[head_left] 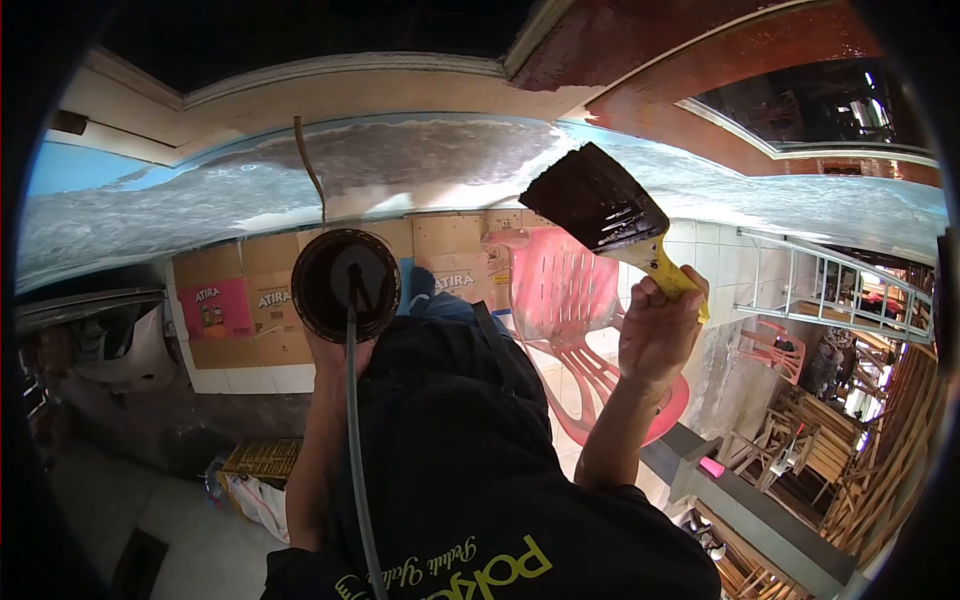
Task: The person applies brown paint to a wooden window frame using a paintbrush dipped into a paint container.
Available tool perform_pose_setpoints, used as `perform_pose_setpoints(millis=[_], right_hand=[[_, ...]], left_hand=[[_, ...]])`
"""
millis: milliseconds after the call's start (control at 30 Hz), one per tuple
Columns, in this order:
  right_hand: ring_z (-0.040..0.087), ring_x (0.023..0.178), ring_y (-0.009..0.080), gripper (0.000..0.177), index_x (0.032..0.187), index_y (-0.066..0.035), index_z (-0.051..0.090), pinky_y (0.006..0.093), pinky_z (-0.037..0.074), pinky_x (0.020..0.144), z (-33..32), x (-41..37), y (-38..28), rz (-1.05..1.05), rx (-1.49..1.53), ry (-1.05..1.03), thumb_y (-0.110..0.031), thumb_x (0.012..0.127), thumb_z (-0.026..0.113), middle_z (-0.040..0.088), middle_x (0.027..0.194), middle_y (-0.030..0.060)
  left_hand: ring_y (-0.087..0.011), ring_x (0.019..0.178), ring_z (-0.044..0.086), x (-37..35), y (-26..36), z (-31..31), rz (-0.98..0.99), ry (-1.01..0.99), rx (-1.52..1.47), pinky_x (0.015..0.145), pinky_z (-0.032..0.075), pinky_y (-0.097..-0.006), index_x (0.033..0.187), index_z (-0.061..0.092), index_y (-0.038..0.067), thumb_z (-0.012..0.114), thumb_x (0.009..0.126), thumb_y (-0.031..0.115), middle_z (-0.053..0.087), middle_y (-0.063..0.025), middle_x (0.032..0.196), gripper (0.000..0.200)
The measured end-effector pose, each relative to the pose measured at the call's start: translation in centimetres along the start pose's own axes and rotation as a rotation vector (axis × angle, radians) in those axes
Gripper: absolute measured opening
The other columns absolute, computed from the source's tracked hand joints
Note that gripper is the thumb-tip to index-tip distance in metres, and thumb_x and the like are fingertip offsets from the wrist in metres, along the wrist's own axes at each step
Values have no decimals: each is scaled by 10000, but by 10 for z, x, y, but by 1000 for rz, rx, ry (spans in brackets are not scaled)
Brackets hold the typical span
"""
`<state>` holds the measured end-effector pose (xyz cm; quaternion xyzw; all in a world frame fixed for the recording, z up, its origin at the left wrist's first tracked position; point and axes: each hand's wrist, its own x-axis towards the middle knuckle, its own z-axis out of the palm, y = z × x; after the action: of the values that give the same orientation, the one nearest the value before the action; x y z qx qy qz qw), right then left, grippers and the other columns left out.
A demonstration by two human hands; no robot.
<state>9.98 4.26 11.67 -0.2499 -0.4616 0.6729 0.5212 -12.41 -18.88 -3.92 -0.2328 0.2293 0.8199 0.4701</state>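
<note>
My right hand (662,335) is closed around the yellow handle of a wide paintbrush (605,205). Wet dark brown paint coats its bristles, which point up and left in front of the wall. On the left, my left hand (345,352) holds a round paint can (302,290) from underneath, and most of its fingers are hidden by the can. The can's inside is dark, with paint smeared about the rim. Above both hands runs a wooden window frame (330,82), pale on the left and glossy reddish-brown (640,60) on the right.
A pink plastic chair (560,280) stands right beside me. Flattened cardboard (450,250) covers part of the floor below the grey wall (420,155). To the right are a pale metal rack (830,285) and stacked wood (815,435). A grey cable (356,440) hangs across the view.
</note>
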Motion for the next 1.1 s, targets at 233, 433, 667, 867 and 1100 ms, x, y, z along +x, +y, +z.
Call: perform_pose_setpoints(millis=[233, 433, 667, 867, 1100], right_hand=[[635, 876, 201, 324, 1166, 23, 483, 298, 548, 782, -11, -7, 5, 346, 346, 3, -227, 966, 434, 585, 1085, 198], [630, 939, 244, 345, 1213, 55, 445, 325, 533, 844, -9, -29, 13, 605, 581, 37, -167, 949, 466, 525, 1178, 270], [637, 867, 238, 360, 1250, 71, 450, 340, 532, 782, -9, -49, 7, 734, 133, -185, -47, 913, 495, 568, 1122, 212], [453, 691, 80, 309, 1228, -20, 381, 200, 352, 529, 18, -39, -3, 588, -306, -343, -37, 926, 445, 563, 1027, 141], [548, 705, 73, 280, 1197, 21, 383, 202, 445, 563, 41, -23, -18, 370, -777, -288, -26, 924, 427, 571, 973, 122]], left_hand=[[-366, 1156, 478, -2, 10, -4, 70, -34, 21, 965, 390, -595, 1292, 448, 121, 480, 885, 473, 478, -148, 1285, 539], [-362, 1169, 474, 3, 20, -14, 116, -7, 5, 978, 375, -591, 1298, 447, 140, 466, 888, 476, 475, -136, 1298, 530], [-351, 1168, 477, 0, 24, -14, 150, 26, -5, 981, 366, -595, 1301, 446, 156, 434, 898, 483, 475, -127, 1299, 519], [-347, 1181, 463, 0, 22, -18, 153, 8, 44, 970, 371, -604, 1310, 433, 170, 419, 896, 509, 456, -123, 1313, 536], [-341, 1205, 442, -4, 14, -10, 141, 0, 8, 971, 372, -599, 1336, 396, 186, 420, 895, 528, 422, -121, 1342, 558]])
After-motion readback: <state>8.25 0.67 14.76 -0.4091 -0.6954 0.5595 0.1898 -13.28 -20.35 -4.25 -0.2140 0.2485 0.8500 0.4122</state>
